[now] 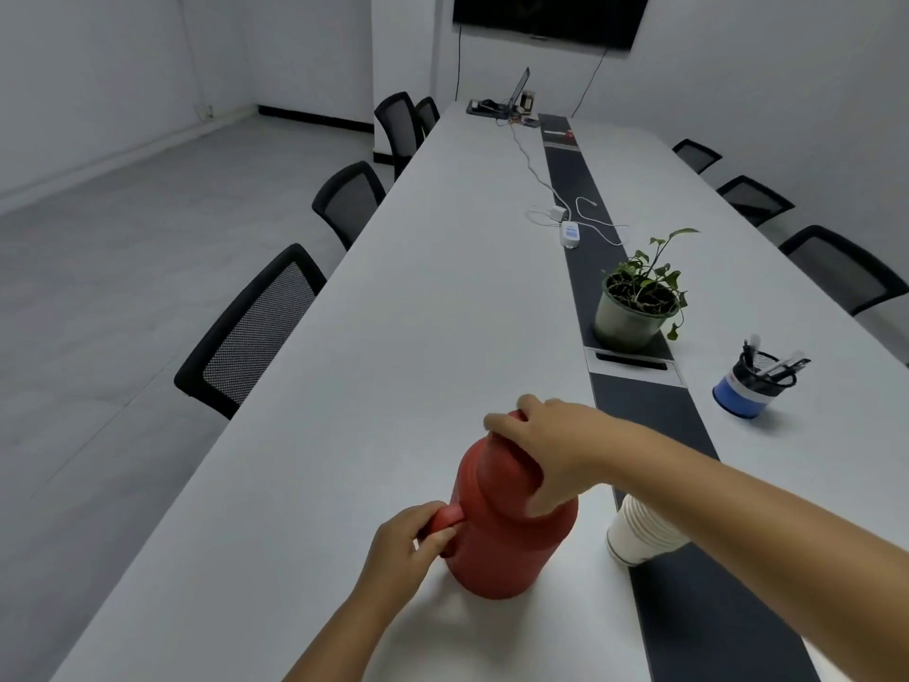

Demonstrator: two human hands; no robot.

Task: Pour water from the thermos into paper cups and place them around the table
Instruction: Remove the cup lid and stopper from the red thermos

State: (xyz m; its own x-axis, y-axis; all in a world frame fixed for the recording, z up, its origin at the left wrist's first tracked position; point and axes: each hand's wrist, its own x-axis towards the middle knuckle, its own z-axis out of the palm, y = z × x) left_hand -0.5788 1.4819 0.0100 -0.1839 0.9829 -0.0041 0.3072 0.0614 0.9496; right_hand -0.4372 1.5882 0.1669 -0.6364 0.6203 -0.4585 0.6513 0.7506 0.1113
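The red thermos [511, 539] stood upright on the white table [393, 361], held between the two hands. The right hand [546, 455] reached in from the right and lay over the thermos top, fingers curled down around the red lid [501, 465], thumb side on the nearer edge of it. The left hand [408, 543] came up from below and gripped the thermos handle [445, 519], which stuck out from the thermos's left side, fingers wrapped around it. Just to the right of the thermos, under the right forearm, a stack of white paper cups [639, 534] stood nested together, partly hidden by the arm, resting at the edge of the dark strip [688, 484] that ran down the middle of the table. Beyond the right hand, farther along that strip, a potted plant [634, 307] sat in a pale pot, and to the right of the right hand, well apart from it, a pen holder [752, 386] with a blue base held several pens. Farther still past the plant lay a white power strip [570, 234] with white cables [536, 174] trailing up the table toward a laptop [520, 86] at the far end, below a dark wall screen [546, 17]. Black mesh chairs [256, 332] lined the table to the left of the left hand, and more stood along the far right edge
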